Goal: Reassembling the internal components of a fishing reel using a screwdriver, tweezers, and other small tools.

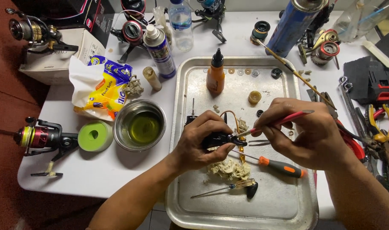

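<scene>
My left hand grips a small black reel part with a curved gold wire over the metal tray. My right hand holds a thin red-handled brush, its tip touching the black part. Under the hands lie a wad of dirty tissue, an orange-and-black screwdriver and a small clear-handled screwdriver.
An orange bottle, washers and a small yellow cap sit at the tray's back. Left of the tray stand a steel bowl of greenish liquid, a green tape roll, a spray can and fishing reels. Pliers and wrenches lie at the right.
</scene>
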